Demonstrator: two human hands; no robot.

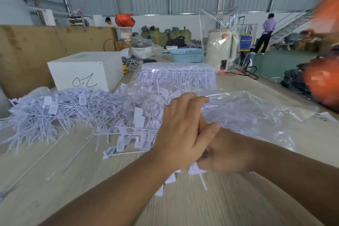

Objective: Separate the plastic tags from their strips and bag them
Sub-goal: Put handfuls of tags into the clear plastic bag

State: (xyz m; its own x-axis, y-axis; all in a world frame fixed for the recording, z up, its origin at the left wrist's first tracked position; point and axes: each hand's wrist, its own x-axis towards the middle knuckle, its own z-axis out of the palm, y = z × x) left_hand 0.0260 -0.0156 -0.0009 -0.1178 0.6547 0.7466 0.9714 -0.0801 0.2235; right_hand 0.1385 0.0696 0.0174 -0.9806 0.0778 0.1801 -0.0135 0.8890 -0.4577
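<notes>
While the left hand point(180, 126) is lying over the right hand point(225, 154), both gripping a bunch of tags point(195, 169) | bag point(247, 113) is lying just behind | advice: keep bunch tight, twist cleanly.

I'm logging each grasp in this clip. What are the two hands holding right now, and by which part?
Both hands, left hand over right hand, clasp a bundle of plastic tags around its middle; the label ends stick out below. How the right fingers lie is hidden.
</notes>
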